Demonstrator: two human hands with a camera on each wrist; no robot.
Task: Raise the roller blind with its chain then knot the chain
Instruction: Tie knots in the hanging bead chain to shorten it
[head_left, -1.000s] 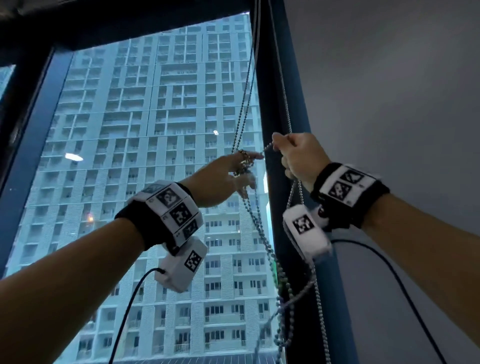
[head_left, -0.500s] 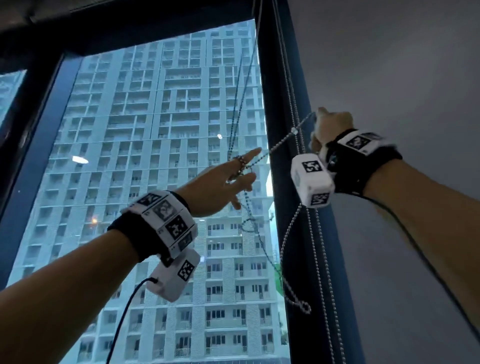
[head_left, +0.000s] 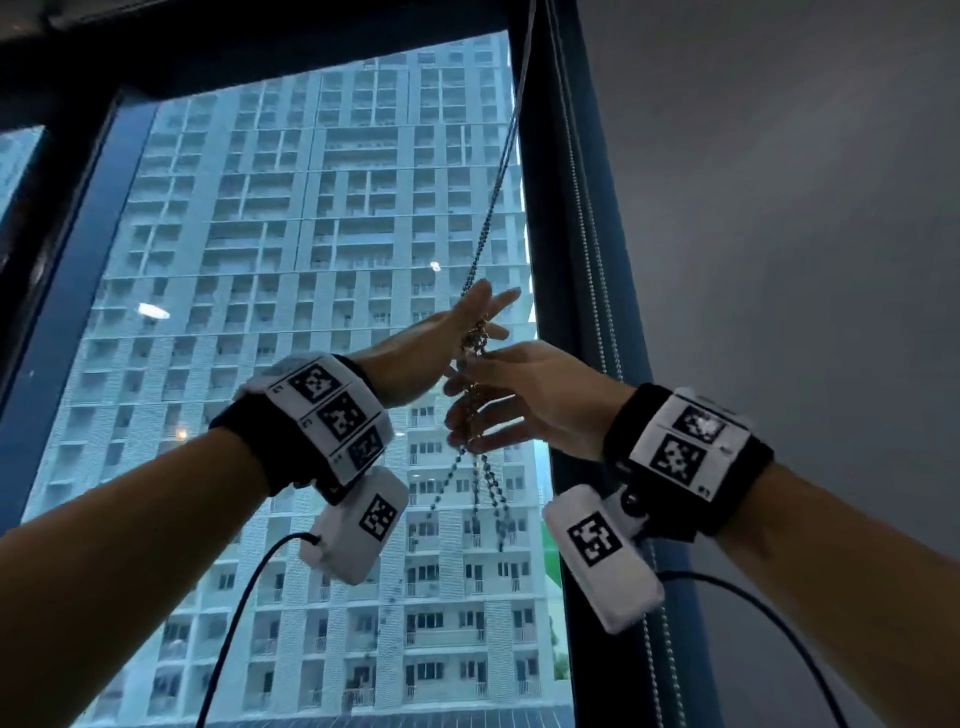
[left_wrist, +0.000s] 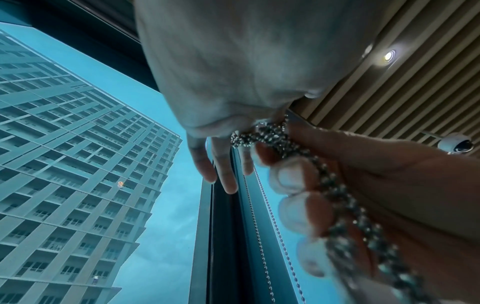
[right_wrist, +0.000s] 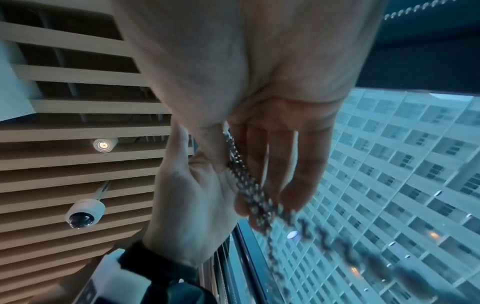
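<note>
left hand is spread, fingers straight, touching the knotted chain just left of the window frame; right hand is curled round its hanging strands.

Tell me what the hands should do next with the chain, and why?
Probably the right hand should tug the chain down to snug the knot. The knot looks lumpy and bunched against the left hand, and the right hand's fingers curl round the chain just below it.
</note>
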